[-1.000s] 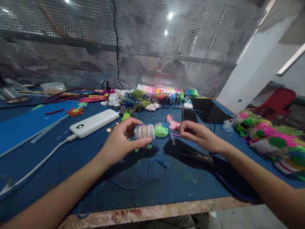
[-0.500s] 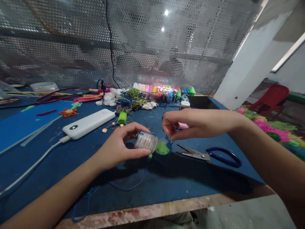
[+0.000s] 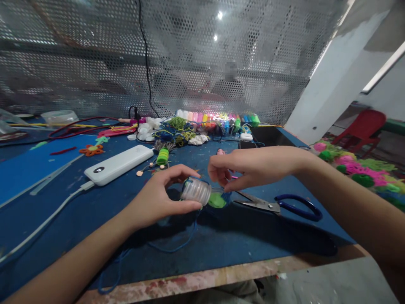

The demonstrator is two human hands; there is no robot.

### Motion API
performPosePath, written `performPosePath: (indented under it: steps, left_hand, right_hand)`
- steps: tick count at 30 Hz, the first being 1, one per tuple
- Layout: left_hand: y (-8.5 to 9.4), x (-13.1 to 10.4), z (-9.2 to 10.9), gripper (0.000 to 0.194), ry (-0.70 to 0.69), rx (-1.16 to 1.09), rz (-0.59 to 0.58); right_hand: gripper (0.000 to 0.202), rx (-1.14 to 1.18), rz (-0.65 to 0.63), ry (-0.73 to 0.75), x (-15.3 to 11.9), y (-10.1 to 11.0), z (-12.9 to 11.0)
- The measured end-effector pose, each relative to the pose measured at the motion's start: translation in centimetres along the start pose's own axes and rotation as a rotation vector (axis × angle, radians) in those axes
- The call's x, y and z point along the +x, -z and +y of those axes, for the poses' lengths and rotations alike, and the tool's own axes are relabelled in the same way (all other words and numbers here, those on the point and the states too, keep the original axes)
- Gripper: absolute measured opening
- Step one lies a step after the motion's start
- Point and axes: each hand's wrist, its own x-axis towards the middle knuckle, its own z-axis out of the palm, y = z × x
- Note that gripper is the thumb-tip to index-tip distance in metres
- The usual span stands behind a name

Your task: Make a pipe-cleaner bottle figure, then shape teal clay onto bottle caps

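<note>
My left hand (image 3: 171,190) grips a clear ribbed plastic cylinder (image 3: 196,191) between thumb and fingers, with blue yarn around its left end. Just right of the cylinder is a clear round piece with a green disc (image 3: 217,199) in it. My right hand (image 3: 230,171) is bent over from the right, fingers closed together on blue strands (image 3: 226,196) at the disc's right side. From under the cylinder a loose blue yarn (image 3: 172,251) trails toward the table's front edge. Scissors (image 3: 265,204) with blue handles lie partly open to the right.
A white power bank (image 3: 122,162) with a cable lies at left, near a green striped bundle (image 3: 162,156). Tangled yarn (image 3: 175,131) and coloured tubs (image 3: 209,119) line the back. A phone (image 3: 247,144) lies behind my right hand.
My right hand has shifted slightly left and down, with its fingers more curled. The cylinder in my left hand has moved a little to the right.
</note>
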Motion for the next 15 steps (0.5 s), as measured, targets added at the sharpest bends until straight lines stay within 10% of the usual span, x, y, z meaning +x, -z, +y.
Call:
performPosePath:
  steps: [9,15]
  left_hand:
    - [0.0,0.0,0.4,0.041,0.000,0.010,0.005]
    - [0.0,0.4,0.1,0.043,0.136,-0.106,0.175]
  right_hand:
    - [0.011,0.008,0.023,0.000,0.2,-0.2,0.3]
    - [0.013,0.099,0.446,0.026,-1.7,-0.3,0.5]
